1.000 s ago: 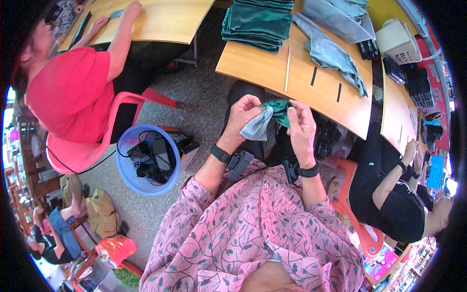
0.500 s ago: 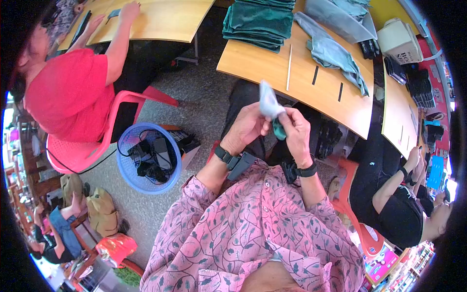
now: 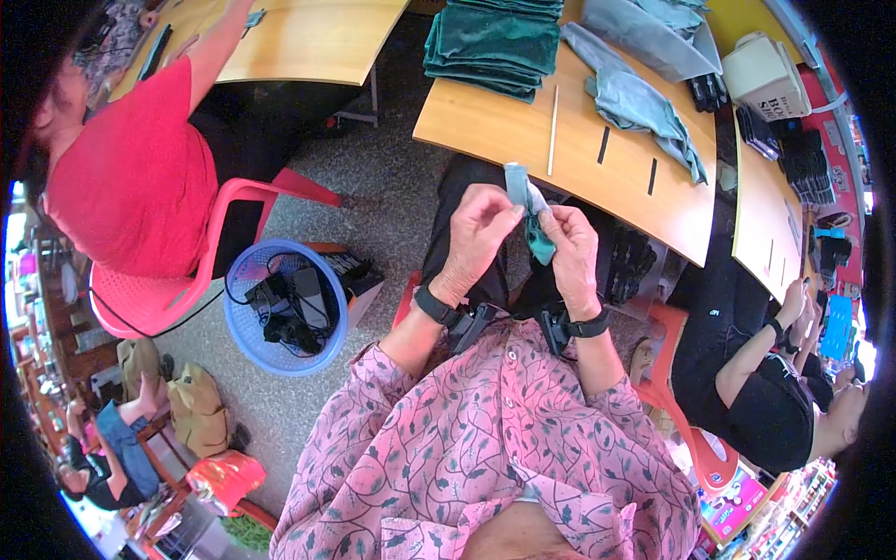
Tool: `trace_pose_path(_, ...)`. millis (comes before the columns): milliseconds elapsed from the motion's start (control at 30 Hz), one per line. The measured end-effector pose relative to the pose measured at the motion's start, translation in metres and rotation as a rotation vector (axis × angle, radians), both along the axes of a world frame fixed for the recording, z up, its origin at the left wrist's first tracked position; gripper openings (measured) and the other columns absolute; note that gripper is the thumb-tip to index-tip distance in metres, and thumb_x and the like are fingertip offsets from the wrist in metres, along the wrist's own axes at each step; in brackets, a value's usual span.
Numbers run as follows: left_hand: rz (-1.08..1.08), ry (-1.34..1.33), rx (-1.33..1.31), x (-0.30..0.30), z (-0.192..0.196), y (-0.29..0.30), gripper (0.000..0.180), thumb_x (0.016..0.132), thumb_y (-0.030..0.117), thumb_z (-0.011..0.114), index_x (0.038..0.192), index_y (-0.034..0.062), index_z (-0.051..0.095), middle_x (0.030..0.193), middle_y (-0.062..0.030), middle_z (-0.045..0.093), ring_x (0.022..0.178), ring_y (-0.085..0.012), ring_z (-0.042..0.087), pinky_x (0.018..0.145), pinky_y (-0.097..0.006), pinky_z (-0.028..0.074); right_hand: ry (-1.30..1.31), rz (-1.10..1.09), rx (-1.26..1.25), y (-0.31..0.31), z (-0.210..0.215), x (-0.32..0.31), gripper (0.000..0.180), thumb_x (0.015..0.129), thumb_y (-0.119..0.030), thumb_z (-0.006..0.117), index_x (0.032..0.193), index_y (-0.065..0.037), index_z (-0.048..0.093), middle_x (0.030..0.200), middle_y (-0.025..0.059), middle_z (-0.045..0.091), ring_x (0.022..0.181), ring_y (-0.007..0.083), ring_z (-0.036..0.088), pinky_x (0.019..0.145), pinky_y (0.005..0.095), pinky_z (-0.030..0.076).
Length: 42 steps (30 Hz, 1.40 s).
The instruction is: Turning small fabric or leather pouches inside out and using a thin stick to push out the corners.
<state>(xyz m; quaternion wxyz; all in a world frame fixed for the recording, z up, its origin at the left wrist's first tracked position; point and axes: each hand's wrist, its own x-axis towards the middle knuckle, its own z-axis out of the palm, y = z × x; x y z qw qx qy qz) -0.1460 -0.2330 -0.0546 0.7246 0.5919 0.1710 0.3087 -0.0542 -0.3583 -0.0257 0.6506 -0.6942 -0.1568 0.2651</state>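
A small cloth piece (image 3: pixel 539 239), pale grey-green at its upper end and darker green below, is held up in front of my lap. My left hand (image 3: pixel 478 233) pinches its left edge between thumb and forefinger. On the other side, my right hand (image 3: pixel 572 250) grips the cloth with thumb and fingers, hiding part of it. The cloth is bunched and twisted between the two hands, just short of the table's front edge. Both wrists carry dark bands with small black devices.
Ahead stands a wooden table (image 3: pixel 485 126) with a stack of dark green velvet cloths (image 3: pixel 490 51), a thin stick (image 3: pixel 553 131) and a crumpled pale green cloth (image 3: pixel 644 112). A blue basket (image 3: pixel 241 331) of black devices and cables is at left. People sit on both sides.
The cloth piece was blurred and tilted; now its upper end stands upright and more green shows. My left hand has shifted its fingers up along it.
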Motion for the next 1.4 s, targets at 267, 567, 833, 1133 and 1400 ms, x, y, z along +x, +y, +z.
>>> trace_pose_path(267,-0.095,0.026,-0.34,0.004,0.007,-0.006,0.025,0.088,0.003,0.067,0.111,0.0008,0.057,0.101,-0.0016,0.063,0.094,-0.0097,0.061,0.083,-0.024,0.05,0.078,0.129,0.127,0.008,0.016,-0.011,0.027,0.096,-0.013,0.06,0.119,-0.001,0.054,0.103,0.0012,0.059,0.089,0.0055,0.053,0.078,0.0215,0.045)
trace_pose_path(567,-0.217,0.0,-0.518,0.002,-0.003,0.0,0.043,0.083,0.0,0.069,0.124,-0.0002,0.055,0.109,-0.0067,0.063,0.104,-0.0147,0.061,0.091,-0.029,0.05,0.145,0.243,0.153,0.003,0.02,-0.013,0.047,0.088,-0.001,0.061,0.132,0.0,0.046,0.118,0.0032,0.055,0.109,0.0119,0.052,0.097,0.0262,0.041)
trace_pose_path(833,-0.167,-0.079,-0.746,0.005,0.007,-0.006,0.031,0.085,-0.004,0.055,0.116,0.0012,0.055,0.106,-0.0051,0.062,0.097,-0.0135,0.06,0.089,-0.028,0.049,0.131,0.225,0.115,0.004,0.008,-0.013,0.05,0.084,0.007,0.061,0.131,0.0,0.047,0.119,0.0029,0.053,0.111,0.0121,0.051,0.097,0.0267,0.042)
trace_pose_path(1133,0.12,-0.026,-0.455,0.005,-0.003,-0.013,0.019,0.086,-0.003,0.055,0.104,0.0041,0.053,0.097,-0.0016,0.058,0.092,-0.009,0.056,0.082,-0.025,0.047,-0.081,0.293,0.111,0.012,0.015,-0.025,0.051,0.081,0.011,0.061,0.129,-0.002,0.051,0.121,0.0026,0.052,0.112,0.0119,0.051,0.097,0.0263,0.041)
trace_pose_path(1400,0.251,0.14,0.048,0.0,-0.001,0.0,0.016,0.082,-0.003,0.059,0.094,0.004,0.05,0.087,-0.0034,0.057,0.079,-0.0138,0.059,0.066,-0.028,0.049,-0.179,0.23,0.024,0.013,0.019,-0.033,0.048,0.079,0.008,0.065,0.125,-0.002,0.052,0.101,0.0028,0.059,0.09,0.0101,0.057,0.08,0.0253,0.048)
